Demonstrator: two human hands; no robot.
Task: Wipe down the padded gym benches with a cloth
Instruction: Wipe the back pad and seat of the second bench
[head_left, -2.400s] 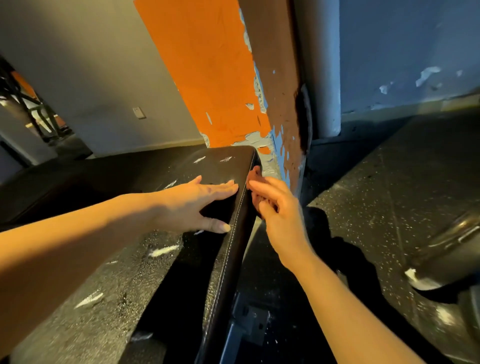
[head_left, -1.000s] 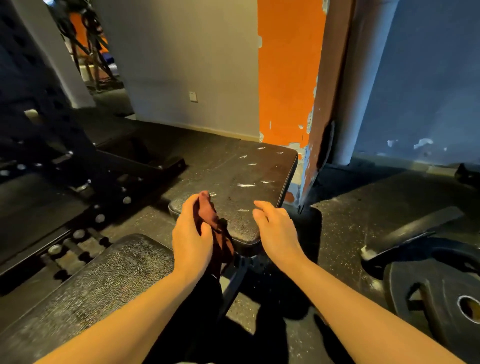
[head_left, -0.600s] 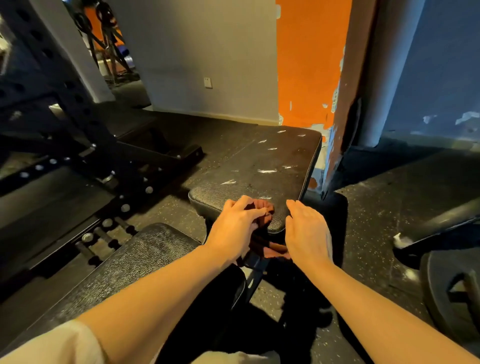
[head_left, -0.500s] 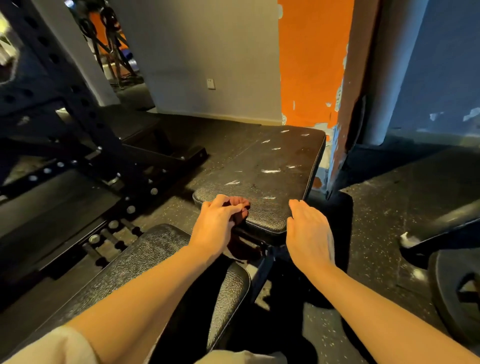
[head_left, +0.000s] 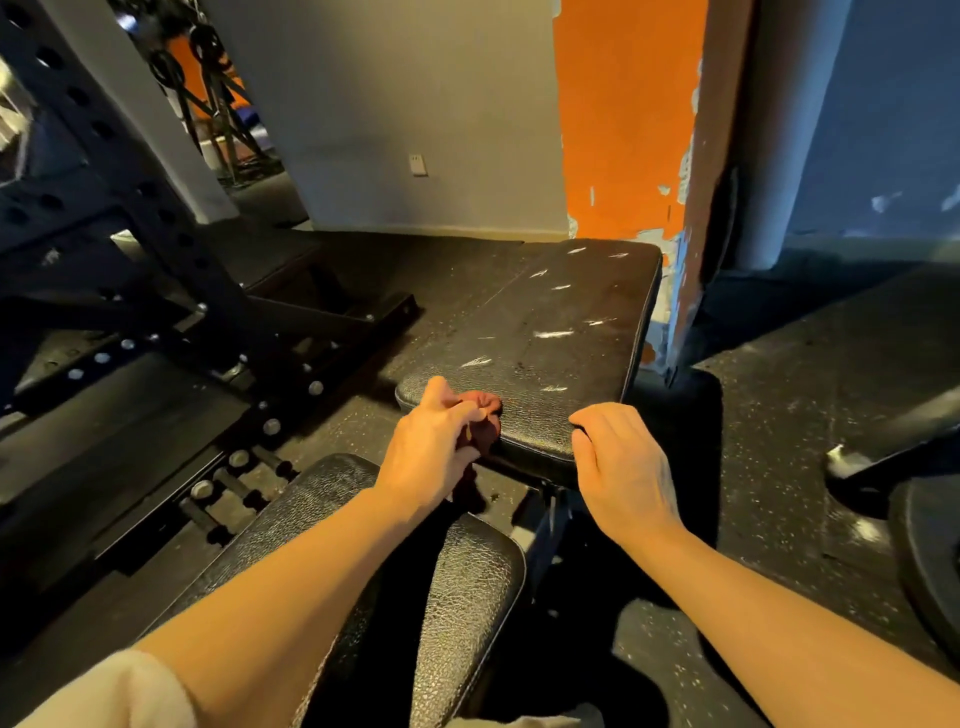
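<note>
Your left hand (head_left: 434, 449) is bunched round a dark red cloth (head_left: 480, 415), fingers curled over it, pressing it against the near left corner of the far bench pad (head_left: 540, 322). The cloth sits right on the rounded front edge there, part of it on top and part hanging down below your palm into the gap.

Your right hand (head_left: 621, 465) holds nothing. Its fingers are bent and hooked over the same front edge, just to the right of the left hand, with a stretch of bare padding between the two. Whether the fingertips actually press the pad or only rest on it is hard to tell from this angle.

Ahead of both hands the pad runs away from you, black, textured, with pale scuffs scattered across it. Its right edge, with a stitched seam, lies beyond your right hand and stops close to a peeling orange pillar (head_left: 623, 119); room on that side is tight at the far end.

Beneath your left forearm lies the near bench pad (head_left: 467, 597), its rounded end just short of the far pad, with a narrow gap and the frame between them.

To the left of your left hand the floor is crowded by a black steel rack (head_left: 171, 291) with bolts and holes. To the right of your right hand is speckled rubber floor (head_left: 810, 415), open as far as a weight plate (head_left: 930, 561) at the frame's edge.
</note>
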